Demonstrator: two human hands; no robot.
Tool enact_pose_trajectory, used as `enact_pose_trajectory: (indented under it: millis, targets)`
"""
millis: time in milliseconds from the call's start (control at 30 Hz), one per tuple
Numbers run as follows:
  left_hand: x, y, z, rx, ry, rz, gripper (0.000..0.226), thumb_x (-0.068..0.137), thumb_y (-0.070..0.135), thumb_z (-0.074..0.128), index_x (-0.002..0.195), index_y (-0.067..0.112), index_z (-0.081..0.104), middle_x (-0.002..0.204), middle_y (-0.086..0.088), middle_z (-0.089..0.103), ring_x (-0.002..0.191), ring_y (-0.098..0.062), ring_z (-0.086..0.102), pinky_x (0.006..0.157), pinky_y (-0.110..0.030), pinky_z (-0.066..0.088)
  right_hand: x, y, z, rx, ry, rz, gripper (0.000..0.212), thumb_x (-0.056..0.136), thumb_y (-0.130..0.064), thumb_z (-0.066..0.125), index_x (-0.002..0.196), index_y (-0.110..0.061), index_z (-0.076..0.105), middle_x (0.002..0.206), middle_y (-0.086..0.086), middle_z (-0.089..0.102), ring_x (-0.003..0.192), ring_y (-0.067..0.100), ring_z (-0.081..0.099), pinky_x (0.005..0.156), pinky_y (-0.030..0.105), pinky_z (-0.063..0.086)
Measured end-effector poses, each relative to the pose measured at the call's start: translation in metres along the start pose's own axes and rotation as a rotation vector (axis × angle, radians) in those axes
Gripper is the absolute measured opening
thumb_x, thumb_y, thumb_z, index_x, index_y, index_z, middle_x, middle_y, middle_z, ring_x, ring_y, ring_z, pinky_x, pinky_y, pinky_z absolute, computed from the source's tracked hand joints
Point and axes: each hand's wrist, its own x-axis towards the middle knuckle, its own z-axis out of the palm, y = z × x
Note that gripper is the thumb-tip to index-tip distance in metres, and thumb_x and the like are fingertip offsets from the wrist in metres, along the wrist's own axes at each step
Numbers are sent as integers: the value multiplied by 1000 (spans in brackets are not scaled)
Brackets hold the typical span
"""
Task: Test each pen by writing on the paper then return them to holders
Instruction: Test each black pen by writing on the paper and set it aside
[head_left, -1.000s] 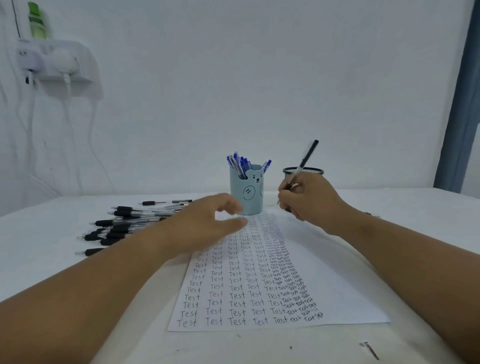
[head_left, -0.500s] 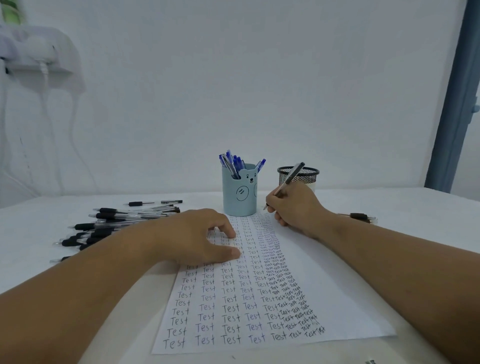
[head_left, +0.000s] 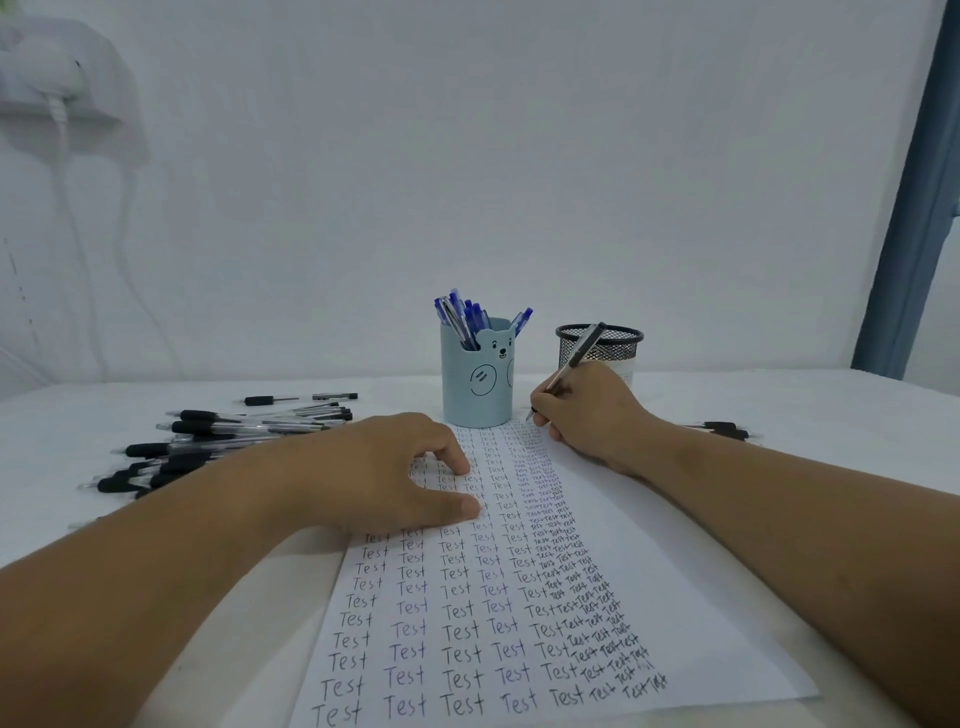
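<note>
Table: white table (head_left: 779, 400), running back to the wall
Paper: sheet of paper (head_left: 691, 613) at the middle — covered in columns of "Test"
Holders: blue bear holder (head_left: 475, 384) and black mesh holder (head_left: 613, 349) beyond the paper's far end
Left side: heap of black pens (head_left: 218, 441) — lying flat
Right side: a lone black pen (head_left: 719, 428)

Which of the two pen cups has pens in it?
The light blue bear cup, left of the black mesh cup: blue pens stick out of its top, while none show above the mesh cup's rim.
</note>
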Motion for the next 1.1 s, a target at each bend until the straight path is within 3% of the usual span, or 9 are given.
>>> enact_pose_trajectory:
  millis: [200,433,667,800,1100]
  targets:
    - [-2,2,0,1,-12,1,45,79,71,62,117,49,56,136,32,41,130,1,39,112,-28,32,0,-1,-1,-11,5,-15,25,90,-17,57,74,-10,75,74,8,76,60,21,64,69,43,61]
    - [-3,4,-1,1,-18,0,44,81,68,61,120,48,55,137,30,41,129,2,38,109,-24,30,1,-1,0,-46,0,-32,25,91,-16,57,74,-11,76,76,5,76,62,17,65,67,35,58]
    - [-4,5,-1,-11,-22,-8,44,81,68,61,120,48,55,139,30,40,131,1,38,110,-26,31,2,1,0,-79,25,-56,25,91,-15,56,75,-8,75,73,5,75,60,17,66,72,41,61]
    - [-4,4,0,-17,-16,-4,44,81,67,62,120,47,56,138,29,41,130,1,38,108,-23,31,5,4,1,-119,27,-75,25,90,-19,58,76,-5,74,75,9,75,72,30,72,73,48,61]
    - [-5,3,-1,-18,-19,-3,43,81,69,61,119,49,55,135,32,41,129,2,39,109,-26,31,3,2,0,-176,55,-107,25,90,-17,57,77,0,71,77,12,74,76,32,71,74,46,60]
